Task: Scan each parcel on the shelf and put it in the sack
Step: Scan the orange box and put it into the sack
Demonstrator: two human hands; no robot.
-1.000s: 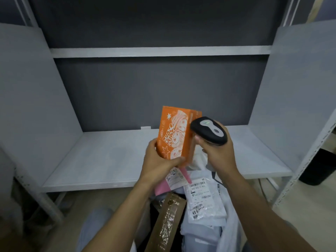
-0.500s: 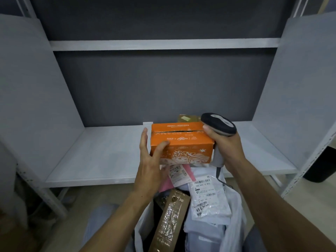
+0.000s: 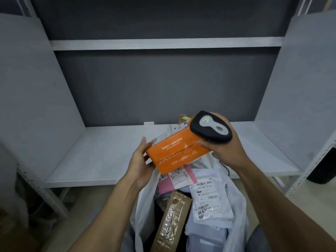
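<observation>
My left hand [image 3: 141, 160] holds an orange box [image 3: 174, 151] by its left end, tilted, above the mouth of the white sack [image 3: 145, 202]. A white label shows on the box's upper face. My right hand [image 3: 224, 148] grips a black handheld scanner [image 3: 211, 129], whose head sits over the box's right end, with fingers touching the box there. Behind the box a brown parcel [image 3: 185, 118] lies on the white shelf [image 3: 101, 153]. The sack holds a taped brown box [image 3: 172, 219], a white mailer with barcodes [image 3: 209, 199] and a pink parcel [image 3: 174, 180].
Grey side panels [image 3: 34, 99] close in the shelf bay on both sides, with a higher shelf board [image 3: 163, 44] above. A white metal upright [image 3: 312, 166] stands at the right, with a dark bin [image 3: 323, 168] behind it on the floor.
The orange box has turned from upright to lying flat, then tilted with its labelled face up. The scanner has come over the box's right end. A brown parcel behind has come into sight.
</observation>
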